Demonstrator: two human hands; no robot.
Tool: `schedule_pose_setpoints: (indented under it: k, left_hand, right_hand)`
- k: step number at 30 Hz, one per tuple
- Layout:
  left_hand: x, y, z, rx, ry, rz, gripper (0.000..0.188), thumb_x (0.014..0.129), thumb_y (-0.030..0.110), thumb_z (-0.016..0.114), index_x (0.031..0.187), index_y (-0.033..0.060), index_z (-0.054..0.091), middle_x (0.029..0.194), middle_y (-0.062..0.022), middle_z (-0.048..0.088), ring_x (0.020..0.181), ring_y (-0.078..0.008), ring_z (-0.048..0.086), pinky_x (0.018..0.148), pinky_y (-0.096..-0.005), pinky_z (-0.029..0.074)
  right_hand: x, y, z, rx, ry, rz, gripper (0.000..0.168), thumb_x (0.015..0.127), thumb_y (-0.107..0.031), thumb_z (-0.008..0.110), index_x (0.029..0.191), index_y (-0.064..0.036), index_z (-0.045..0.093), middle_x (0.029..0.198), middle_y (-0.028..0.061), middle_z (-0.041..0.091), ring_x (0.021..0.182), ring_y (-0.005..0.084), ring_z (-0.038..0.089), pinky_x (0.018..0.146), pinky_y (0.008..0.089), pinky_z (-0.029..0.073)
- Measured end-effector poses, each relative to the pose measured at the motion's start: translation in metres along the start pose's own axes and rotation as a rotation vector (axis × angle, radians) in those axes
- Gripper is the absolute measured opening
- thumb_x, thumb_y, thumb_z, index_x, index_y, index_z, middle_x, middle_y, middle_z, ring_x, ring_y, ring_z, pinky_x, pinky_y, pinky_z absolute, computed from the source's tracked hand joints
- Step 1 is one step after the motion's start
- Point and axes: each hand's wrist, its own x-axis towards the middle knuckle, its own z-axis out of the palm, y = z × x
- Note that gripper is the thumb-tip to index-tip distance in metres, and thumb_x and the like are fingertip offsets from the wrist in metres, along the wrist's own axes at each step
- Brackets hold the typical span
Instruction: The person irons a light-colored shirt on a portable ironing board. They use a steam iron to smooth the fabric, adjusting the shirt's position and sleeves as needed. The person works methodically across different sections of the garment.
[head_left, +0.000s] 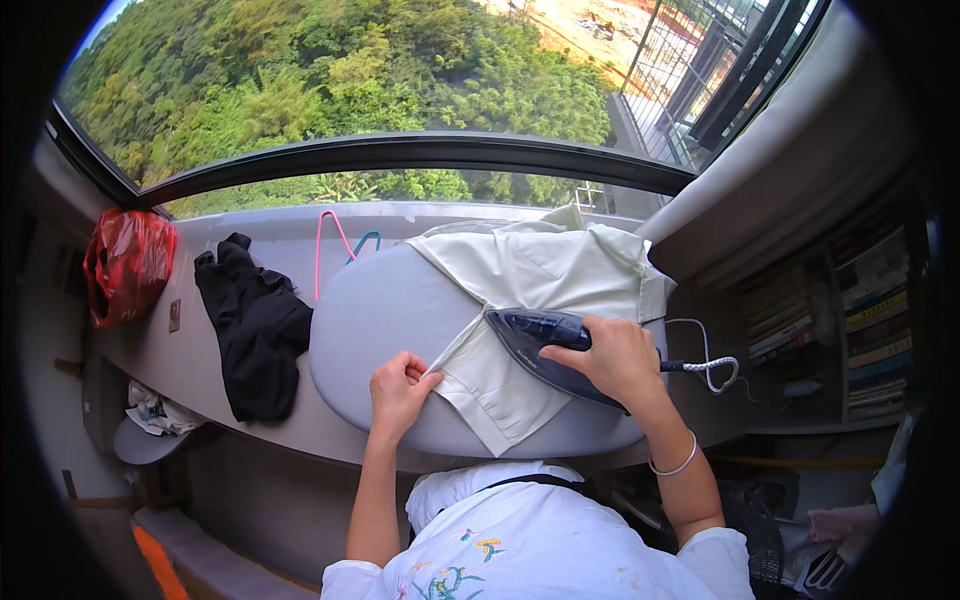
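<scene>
A dark blue Supor steam iron (536, 345) lies with its soleplate on a pale cream garment (551, 262). My right hand (615, 356) is closed around the iron's handle, and a braided cord leaves the iron's rear to the right. With thumb and fingers, my left hand (403, 394) pinches the garment's left edge near a lower corner. Under the cloth is a grey padded ironing board (382, 300), its rounded end to the left. The garment drapes over the board's far and right side; what lies beneath the iron is hidden.
Black clothing (251, 337) lies on the table (187, 360) left of the board. Behind are a pink hanger (318, 255), a blue hanger (367, 244) and a red plastic bag (129, 266). A window (420, 154) spans the far side. Bookshelves (874, 322) stand at right.
</scene>
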Motion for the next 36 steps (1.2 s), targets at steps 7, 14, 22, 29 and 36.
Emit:
schedule_pose_setpoints:
  k: [7, 14, 22, 29, 36]
  left_hand:
    - [0.002, -0.008, -0.001, -0.261, -0.057, -0.147, 0.021, 0.078, 0.009, 0.083, 0.085, -0.0032, 0.066, 0.069, -0.0049, 0.068, 0.056, -0.0075, 0.063, 0.050, -0.0213, 0.053]
    - [0.004, -0.011, -0.006, -0.329, -0.118, -0.142, 0.023, 0.079, 0.008, 0.083, 0.091, -0.0051, 0.068, 0.070, -0.0051, 0.068, 0.057, -0.0074, 0.064, 0.051, -0.0202, 0.054]
    - [0.003, -0.013, -0.006, -0.338, -0.118, -0.129, 0.024, 0.079, 0.008, 0.083, 0.093, -0.0051, 0.068, 0.070, -0.0046, 0.067, 0.056, -0.0070, 0.063, 0.051, -0.0194, 0.053]
    - [0.004, -0.017, -0.005, -0.365, -0.120, -0.162, 0.020, 0.082, 0.010, 0.081, 0.090, -0.0048, 0.070, 0.071, -0.0053, 0.069, 0.057, -0.0077, 0.065, 0.053, -0.0202, 0.054]
    - [0.004, -0.016, -0.009, -0.394, -0.146, -0.142, 0.020, 0.084, 0.012, 0.079, 0.089, -0.0050, 0.069, 0.073, -0.0062, 0.069, 0.057, -0.0079, 0.065, 0.053, -0.0196, 0.053]
  right_hand:
    - [0.003, -0.007, -0.002, -0.011, -0.029, 0.000, 0.061, 0.075, -0.065, 0.073, 0.079, -0.004, 0.072, 0.075, 0.0161, 0.070, 0.074, 0.0333, 0.071, 0.069, 0.0431, 0.055]
    - [0.006, -0.010, 0.001, -0.016, -0.046, -0.030, 0.061, 0.075, -0.063, 0.073, 0.080, -0.003, 0.071, 0.077, 0.0162, 0.071, 0.075, 0.0334, 0.071, 0.070, 0.0427, 0.056]
    - [0.005, -0.005, -0.002, -0.031, -0.054, -0.001, 0.060, 0.076, -0.063, 0.073, 0.078, -0.003, 0.071, 0.076, 0.0162, 0.070, 0.075, 0.0341, 0.070, 0.069, 0.0433, 0.055]
    - [0.010, -0.017, 0.005, -0.001, -0.071, -0.010, 0.062, 0.076, -0.063, 0.073, 0.079, -0.002, 0.071, 0.075, 0.0171, 0.070, 0.075, 0.0346, 0.070, 0.071, 0.0434, 0.055]
    - [0.007, -0.009, 0.003, 0.005, -0.061, -0.039, 0.065, 0.076, -0.066, 0.072, 0.078, 0.000, 0.070, 0.076, 0.0188, 0.069, 0.075, 0.0359, 0.069, 0.070, 0.0441, 0.054]
